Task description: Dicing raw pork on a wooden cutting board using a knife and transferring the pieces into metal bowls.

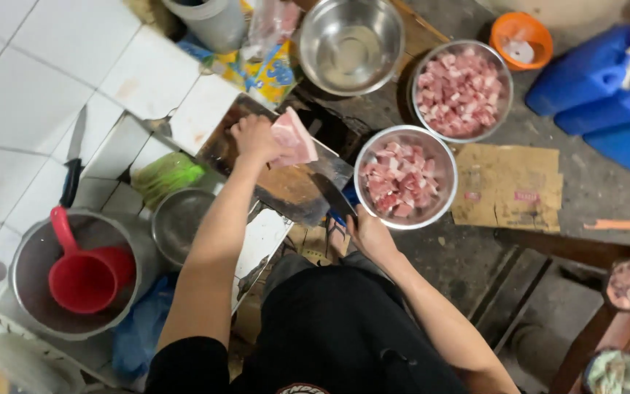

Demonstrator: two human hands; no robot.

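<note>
Meat slab (294,138), soft and slippery, we are pinning on the board (286,191) with our left hand (255,137); our right hand (368,232) is probably gripping the knife (334,195).

A slab of meat (294,138) is lying on the cutting board (286,186); two bowls of diced meat (405,177) (461,90) are sitting right of it, an empty bowl (350,42) behind, and a ladle (82,273) is resting in the pot (38,255) at left
</note>
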